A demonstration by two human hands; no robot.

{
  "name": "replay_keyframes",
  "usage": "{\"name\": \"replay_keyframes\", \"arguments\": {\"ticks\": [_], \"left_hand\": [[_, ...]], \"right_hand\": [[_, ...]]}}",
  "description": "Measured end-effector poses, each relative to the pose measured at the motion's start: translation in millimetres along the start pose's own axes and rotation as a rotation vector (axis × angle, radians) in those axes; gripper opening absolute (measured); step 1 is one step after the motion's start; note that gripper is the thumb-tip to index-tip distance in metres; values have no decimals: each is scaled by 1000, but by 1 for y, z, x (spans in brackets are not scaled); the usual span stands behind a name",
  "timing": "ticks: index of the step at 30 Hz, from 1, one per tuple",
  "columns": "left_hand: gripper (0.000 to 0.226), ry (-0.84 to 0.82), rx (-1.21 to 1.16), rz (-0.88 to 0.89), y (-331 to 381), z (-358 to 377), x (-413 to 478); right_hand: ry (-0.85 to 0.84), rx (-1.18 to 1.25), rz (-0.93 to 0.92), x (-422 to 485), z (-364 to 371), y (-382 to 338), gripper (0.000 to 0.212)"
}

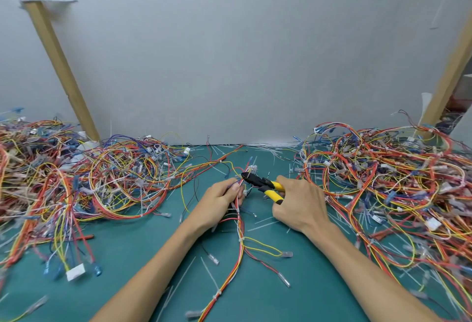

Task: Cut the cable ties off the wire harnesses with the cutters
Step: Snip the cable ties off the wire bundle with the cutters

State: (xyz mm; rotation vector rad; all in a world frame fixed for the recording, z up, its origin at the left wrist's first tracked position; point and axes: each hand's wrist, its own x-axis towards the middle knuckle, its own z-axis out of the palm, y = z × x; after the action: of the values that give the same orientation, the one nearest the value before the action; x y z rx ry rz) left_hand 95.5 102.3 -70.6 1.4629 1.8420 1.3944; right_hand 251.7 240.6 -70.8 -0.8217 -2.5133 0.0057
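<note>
My left hand (221,200) grips a wire harness (240,234) of red, white and yellow wires near its upper end. The harness runs down the green table toward me, with white cable ties (240,240) still around it. My right hand (297,204) holds the cutters (265,185) by their yellow handles. The black jaws point left and sit at the wires just above my left fingers. I cannot make out whether a tie lies between the jaws.
Big tangles of coloured harnesses fill the table's left side (84,176) and right side (388,181). Cut white ties (209,274) lie scattered on the green mat (127,257). A grey wall (242,66) and two slanted wooden posts stand behind.
</note>
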Motion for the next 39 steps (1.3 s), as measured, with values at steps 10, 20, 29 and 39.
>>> {"name": "replay_keyframes", "arguments": {"ticks": [10, 20, 29, 39], "left_hand": [[35, -15, 1, 6, 3, 0, -1], [35, -18, 28, 4, 3, -2, -1], [33, -27, 0, 34, -3, -1, 2], [31, -17, -57, -15, 1, -2, -1]], "right_hand": [[5, 5, 6, 0, -1, -2, 20], [-28, 6, 24, 2, -1, -2, 20], [40, 56, 77, 6, 4, 5, 21], [196, 334, 100, 3, 1, 3, 49]]}}
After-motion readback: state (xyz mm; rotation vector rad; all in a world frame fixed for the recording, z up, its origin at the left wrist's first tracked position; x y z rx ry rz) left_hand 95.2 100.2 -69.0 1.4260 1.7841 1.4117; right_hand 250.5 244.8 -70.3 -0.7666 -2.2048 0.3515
